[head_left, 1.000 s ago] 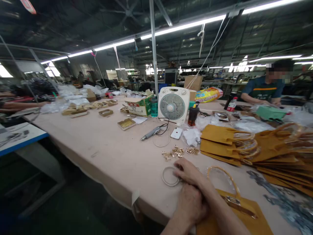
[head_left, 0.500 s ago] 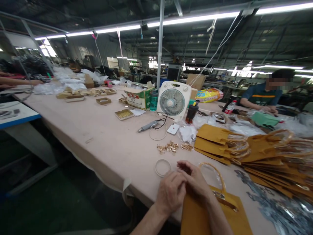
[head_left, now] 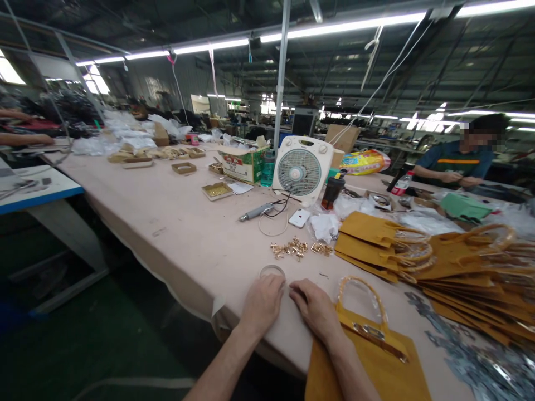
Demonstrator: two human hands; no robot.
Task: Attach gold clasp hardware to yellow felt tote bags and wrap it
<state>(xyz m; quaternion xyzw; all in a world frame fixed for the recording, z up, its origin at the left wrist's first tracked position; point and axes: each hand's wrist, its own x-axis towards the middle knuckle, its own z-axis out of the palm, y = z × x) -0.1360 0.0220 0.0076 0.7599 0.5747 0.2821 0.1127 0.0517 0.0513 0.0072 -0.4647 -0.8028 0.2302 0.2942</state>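
Note:
My left hand (head_left: 261, 303) rests knuckles up on the pink table (head_left: 175, 223), its bent fingers on the near edge of a clear tape ring (head_left: 272, 271). My right hand (head_left: 314, 307) lies just beside it, fingers curled down on the table; what they cover is hidden. My right wrist lies over a mustard bag (head_left: 371, 362) with a plastic-wrapped loop handle (head_left: 359, 289) and a gold clasp (head_left: 378, 337). A scatter of small gold fittings (head_left: 295, 248) lies just beyond the ring.
A stack of mustard bags (head_left: 438, 256) fills the right side. Further back are a white fan (head_left: 303, 170), a phone (head_left: 299, 218), a grey hand tool with cable (head_left: 254, 212), trays of fittings (head_left: 216, 190) and a carton (head_left: 244, 164). A seated person (head_left: 455, 161) works at far right.
My hands, pressed together a moment ago, have parted and dropped flat onto the table. The left one has gone to the tape ring, which has shifted a little left and away.

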